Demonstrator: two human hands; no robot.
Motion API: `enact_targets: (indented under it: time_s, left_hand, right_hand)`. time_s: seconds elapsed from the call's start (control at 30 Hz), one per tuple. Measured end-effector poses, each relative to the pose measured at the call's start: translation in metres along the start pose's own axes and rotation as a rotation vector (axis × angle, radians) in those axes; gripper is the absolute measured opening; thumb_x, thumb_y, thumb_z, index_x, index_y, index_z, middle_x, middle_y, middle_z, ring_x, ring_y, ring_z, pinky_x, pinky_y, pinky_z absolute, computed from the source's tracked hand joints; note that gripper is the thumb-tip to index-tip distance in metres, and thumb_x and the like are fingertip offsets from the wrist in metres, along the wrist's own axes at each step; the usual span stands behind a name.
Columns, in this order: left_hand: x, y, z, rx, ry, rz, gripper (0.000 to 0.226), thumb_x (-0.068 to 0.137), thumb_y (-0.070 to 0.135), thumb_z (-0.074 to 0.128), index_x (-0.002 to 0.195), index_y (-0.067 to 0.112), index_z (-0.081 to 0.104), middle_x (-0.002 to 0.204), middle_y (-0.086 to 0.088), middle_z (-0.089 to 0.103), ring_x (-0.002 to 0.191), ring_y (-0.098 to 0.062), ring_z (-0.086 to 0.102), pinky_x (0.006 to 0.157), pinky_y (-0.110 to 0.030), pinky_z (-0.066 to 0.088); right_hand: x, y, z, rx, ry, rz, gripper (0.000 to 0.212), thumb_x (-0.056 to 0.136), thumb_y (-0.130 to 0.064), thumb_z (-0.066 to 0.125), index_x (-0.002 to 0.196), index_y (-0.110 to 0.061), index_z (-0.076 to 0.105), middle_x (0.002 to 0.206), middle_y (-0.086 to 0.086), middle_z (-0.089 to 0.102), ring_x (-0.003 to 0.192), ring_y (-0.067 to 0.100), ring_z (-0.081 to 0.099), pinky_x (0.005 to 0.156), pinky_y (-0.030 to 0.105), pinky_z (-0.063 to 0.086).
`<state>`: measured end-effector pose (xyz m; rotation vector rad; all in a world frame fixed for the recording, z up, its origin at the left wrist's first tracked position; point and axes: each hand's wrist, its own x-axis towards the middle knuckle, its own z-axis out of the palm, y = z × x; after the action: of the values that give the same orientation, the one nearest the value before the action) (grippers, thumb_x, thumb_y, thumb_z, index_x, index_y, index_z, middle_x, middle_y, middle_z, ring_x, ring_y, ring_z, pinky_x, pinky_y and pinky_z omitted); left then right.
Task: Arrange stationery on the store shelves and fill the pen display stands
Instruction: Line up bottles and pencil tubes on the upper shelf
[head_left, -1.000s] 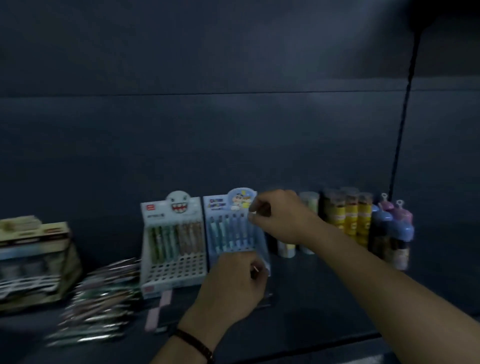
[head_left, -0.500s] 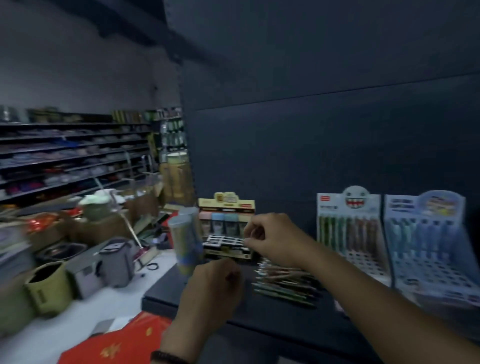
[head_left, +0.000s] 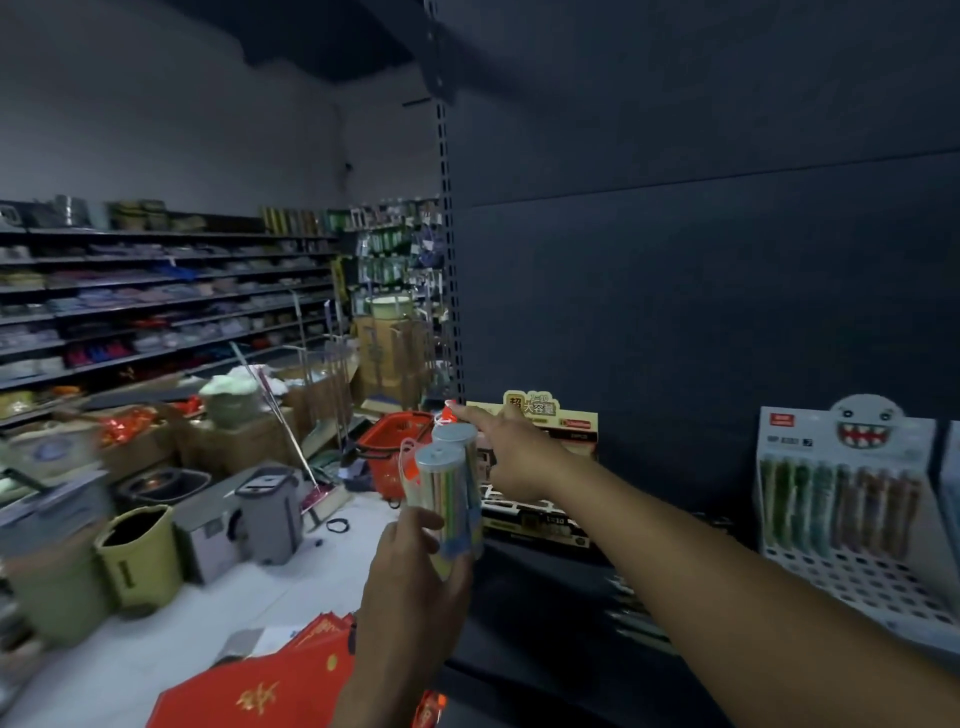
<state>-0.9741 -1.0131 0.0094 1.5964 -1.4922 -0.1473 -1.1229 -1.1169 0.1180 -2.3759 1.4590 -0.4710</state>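
Left hand gripping two lidded tubes off shelf end, right hand index out at yellow stand, other fingers hidden, monster stand farther along, loose pens between, red basket behind tubes

We find two lidded tubes, one just behind the other, in the left hand, before the left end of the shelf. Behind them on the shelf stands a display box, the right hand in front of it. A pen display stand stands well to its right. Loose pens lie between the two, beneath the right forearm. A shopping basket sits on the floor left of the shelf.
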Motion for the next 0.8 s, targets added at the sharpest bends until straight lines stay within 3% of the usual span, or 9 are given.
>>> enact_targets:
  time_s: [0.1, 0.17, 0.33, 0.57, 0.67, 0.8]
  left_hand:
    - [0.005, -0.008, 0.006, -0.008, -0.005, -0.007, 0.035, 0.087, 0.043, 0.075, 0.109, 0.039, 0.048, 0.099, 0.016, 0.056, 0.087, -0.007, 0.059, 0.069, -0.032, 0.052]
    - [0.006, -0.012, 0.01, -0.019, -0.005, -0.015, 0.031, 0.089, 0.044, 0.073, 0.108, 0.04, 0.049, 0.1, 0.017, 0.055, 0.087, -0.006, 0.06, 0.069, -0.032, 0.053]
    - [0.006, -0.018, 0.017, -0.064, 0.015, -0.042, 0.025, 0.09, 0.042, 0.073, 0.106, 0.04, 0.053, 0.104, 0.016, 0.055, 0.089, -0.008, 0.062, 0.073, -0.035, 0.057]
    - [0.005, -0.017, 0.021, -0.14, 0.053, -0.034, 0.026, 0.089, 0.029, 0.077, 0.099, 0.039, 0.055, 0.104, 0.017, 0.059, 0.083, -0.006, 0.065, 0.064, -0.019, 0.045]
    - [0.002, -0.008, 0.025, -0.185, 0.082, -0.008, 0.03, 0.086, 0.021, 0.08, 0.094, 0.038, 0.056, 0.097, 0.016, 0.063, 0.079, -0.005, 0.066, 0.062, -0.016, 0.046]
    - [-0.001, 0.018, 0.042, -0.294, 0.049, 0.056, 0.032, 0.084, 0.021, 0.083, 0.091, 0.038, 0.058, 0.09, 0.012, 0.066, 0.078, -0.005, 0.066, 0.064, -0.02, 0.053]
  right_hand:
    - [0.014, 0.005, 0.003, -0.014, -0.049, -0.022, 0.092, 0.092, -0.001, 0.062, 0.155, -0.059, 0.027, 0.155, 0.001, 0.027, 0.133, 0.031, 0.047, 0.103, 0.049, 0.054]
    - [0.021, 0.01, 0.005, -0.002, -0.041, -0.051, 0.082, 0.091, -0.006, 0.067, 0.15, -0.054, 0.037, 0.15, -0.002, 0.034, 0.133, 0.027, 0.046, 0.106, 0.049, 0.051]
    - [0.038, 0.021, 0.008, 0.063, 0.036, -0.104, 0.051, 0.085, -0.022, 0.079, 0.116, -0.035, 0.041, 0.131, 0.001, 0.057, 0.112, 0.023, 0.061, 0.094, 0.05, 0.057]
    - [0.03, 0.03, 0.004, 0.294, 0.213, -0.09, 0.047, 0.082, -0.026, 0.088, 0.11, -0.03, 0.051, 0.114, -0.001, 0.065, 0.095, 0.013, 0.069, 0.077, 0.036, 0.064]
    - [0.016, 0.029, -0.019, 0.242, 0.332, -0.078, 0.045, 0.077, -0.047, 0.09, 0.103, -0.033, 0.056, 0.104, -0.009, 0.063, 0.087, 0.009, 0.065, 0.063, 0.025, 0.053]
    - [-0.012, 0.025, -0.059, 0.142, 0.376, -0.065, 0.048, 0.07, -0.057, 0.091, 0.097, -0.031, 0.061, 0.092, -0.011, 0.062, 0.079, 0.006, 0.061, 0.059, 0.024, 0.044]
